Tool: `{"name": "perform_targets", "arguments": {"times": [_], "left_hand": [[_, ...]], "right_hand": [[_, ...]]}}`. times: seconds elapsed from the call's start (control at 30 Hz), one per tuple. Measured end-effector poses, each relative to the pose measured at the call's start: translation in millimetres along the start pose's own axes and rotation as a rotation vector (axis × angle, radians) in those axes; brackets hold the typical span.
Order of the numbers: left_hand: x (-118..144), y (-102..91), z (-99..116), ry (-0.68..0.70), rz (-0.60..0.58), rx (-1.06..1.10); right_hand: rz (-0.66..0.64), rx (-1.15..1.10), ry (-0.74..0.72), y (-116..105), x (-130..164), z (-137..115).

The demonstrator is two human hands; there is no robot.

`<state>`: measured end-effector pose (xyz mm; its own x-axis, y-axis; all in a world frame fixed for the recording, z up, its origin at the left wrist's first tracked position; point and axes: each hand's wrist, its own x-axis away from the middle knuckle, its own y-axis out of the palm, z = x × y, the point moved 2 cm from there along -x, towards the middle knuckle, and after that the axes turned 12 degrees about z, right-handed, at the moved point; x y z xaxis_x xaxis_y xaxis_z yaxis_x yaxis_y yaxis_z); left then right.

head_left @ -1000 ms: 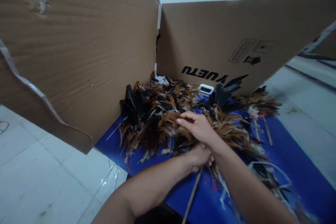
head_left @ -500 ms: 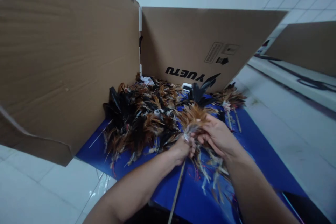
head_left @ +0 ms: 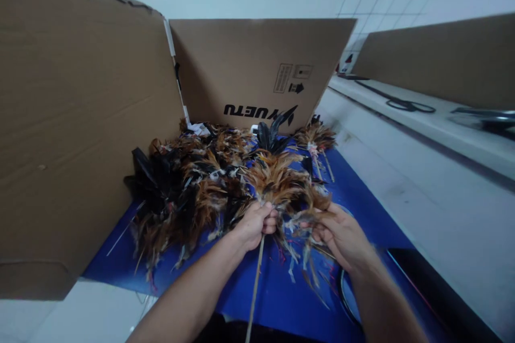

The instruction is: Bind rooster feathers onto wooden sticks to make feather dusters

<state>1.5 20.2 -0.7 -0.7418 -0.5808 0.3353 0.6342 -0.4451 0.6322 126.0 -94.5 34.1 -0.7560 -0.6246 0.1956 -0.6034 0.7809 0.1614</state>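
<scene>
Over blue sheet (head_left: 354,193), hands newly apart, feathers (head_left: 277,179) raised.

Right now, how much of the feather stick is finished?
Partly done: brown feathers already fan out at the top of the thin wooden stick. In hand: the left hand grips the stick, and the right hand holds a feather strand. Left: the loose black-and-brown feather pile on the blue sheet.

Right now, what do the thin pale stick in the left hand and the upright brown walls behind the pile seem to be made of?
The thin pale stick looks like bare cane or wood: tan, matte, slender. The left hand grips it just below brown and black feathers. The upright brown walls look like corrugated cardboard: dull, creased, with printed box marks.
</scene>
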Motion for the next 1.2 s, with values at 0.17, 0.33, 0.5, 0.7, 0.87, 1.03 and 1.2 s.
{"name": "perform_targets", "arguments": {"times": [0.17, 0.33, 0.5, 0.7, 0.87, 1.03, 1.2], "left_hand": [[1.6, 1.5, 1.4, -0.029, -0.042, 0.032], [3.9, 3.1, 3.4, -0.064, -0.091, 0.081], [6.6, 5.1, 5.2, -0.108, -0.121, 0.135], [10.4, 8.3, 5.8, -0.134, -0.148, 0.160], [10.7, 9.0, 5.2, -0.124, -0.167, 0.115], [10.8, 8.6, 5.0, -0.096, -0.151, 0.033], [13.3, 9.5, 4.3, -0.089, -0.156, -0.025]], "right_hand": [[0.079, -0.050, -0.023, -6.2, -4.1, 9.0], [0.084, -0.089, -0.066, -6.3, -6.5, 9.3], [0.160, -0.055, -0.098, -9.8, -10.4, 14.2], [0.235, 0.043, -0.081, -1.0, -7.1, 13.4], [0.223, 0.059, -0.084, 16.1, -5.0, 16.4], [0.226, 0.047, -0.088, 25.6, -6.2, 15.1], [0.221, 0.118, -0.152, 27.6, -9.8, 13.4]]}}
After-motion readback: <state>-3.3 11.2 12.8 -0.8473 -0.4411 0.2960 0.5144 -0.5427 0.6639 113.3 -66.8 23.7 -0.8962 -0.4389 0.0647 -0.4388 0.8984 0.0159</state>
